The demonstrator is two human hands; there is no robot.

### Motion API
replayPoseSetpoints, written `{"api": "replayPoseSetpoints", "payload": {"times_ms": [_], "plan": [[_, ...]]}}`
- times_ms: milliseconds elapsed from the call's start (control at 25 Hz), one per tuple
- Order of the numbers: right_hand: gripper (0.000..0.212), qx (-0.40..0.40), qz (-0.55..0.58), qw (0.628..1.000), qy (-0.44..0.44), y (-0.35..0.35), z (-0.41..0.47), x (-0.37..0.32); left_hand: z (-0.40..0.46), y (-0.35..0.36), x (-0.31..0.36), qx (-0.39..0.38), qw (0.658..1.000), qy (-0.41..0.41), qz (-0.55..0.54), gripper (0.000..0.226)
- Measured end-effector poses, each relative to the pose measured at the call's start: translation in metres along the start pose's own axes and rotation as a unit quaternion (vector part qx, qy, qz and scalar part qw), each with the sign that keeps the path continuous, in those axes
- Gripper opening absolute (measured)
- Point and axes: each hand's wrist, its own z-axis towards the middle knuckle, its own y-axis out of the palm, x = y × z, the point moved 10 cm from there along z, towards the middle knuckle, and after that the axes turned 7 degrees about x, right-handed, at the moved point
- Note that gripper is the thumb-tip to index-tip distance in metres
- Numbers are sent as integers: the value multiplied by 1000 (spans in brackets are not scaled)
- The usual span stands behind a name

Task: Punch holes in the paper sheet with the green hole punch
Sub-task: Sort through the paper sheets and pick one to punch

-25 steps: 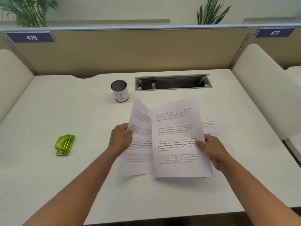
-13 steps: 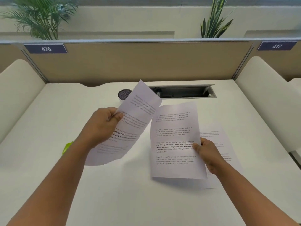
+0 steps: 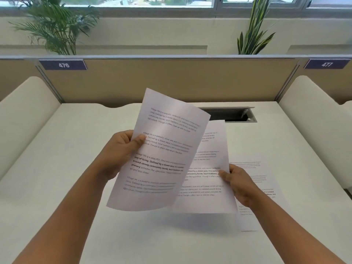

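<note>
My left hand (image 3: pixel 122 149) grips the left edge of a printed paper sheet (image 3: pixel 162 149), lifted above the white desk (image 3: pixel 57 149) and tilted to the right. It overlaps a second printed sheet (image 3: pixel 211 180), which my right hand (image 3: pixel 240 183) pinches at its right edge. A third sheet (image 3: pixel 255 172) lies flat on the desk under my right hand. The green hole punch is hidden, out of sight behind my left arm and the raised sheet.
A cable slot (image 3: pixel 232 114) is set into the desk's back, partly covered by the raised sheet. A tan partition (image 3: pixel 171 79) with number plates 476 and 477 closes the far side. Cream side panels (image 3: pixel 24 115) flank the desk. Plants stand behind.
My left hand has lifted its sheet higher and swung it right, over the sheet in my right hand. The view has tilted up. The cup and the hole punch have gone out of sight.
</note>
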Motion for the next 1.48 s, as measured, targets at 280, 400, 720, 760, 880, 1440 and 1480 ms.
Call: {"api": "replayPoseSetpoints", "payload": {"times_ms": [280,400,720,760,880,1440,1480], "plan": [[30,-125,80,989,25,36,-20,-5,25,-13,-101,128,984,-103,-66,22],[33,-155,76,985,25,47,-30,-4,21,3,-124,104,980,-140,-100,25],[41,-127,112,984,60,46,-43,-3,15,20,-140,141,973,-150,-107,21],[37,-130,102,985,42,46,-44,-4,15,22,-140,143,973,-147,-105,22],[31,-104,57,993,-8,39,-39,0,13,36,-140,114,974,-154,-118,24],[63,278,-287,916,-27,-148,3,38,10,80,-166,71,987,-62,131,21],[67,308,-326,894,-6,-170,1,40,11,82,-168,75,987,-68,127,20]]}}
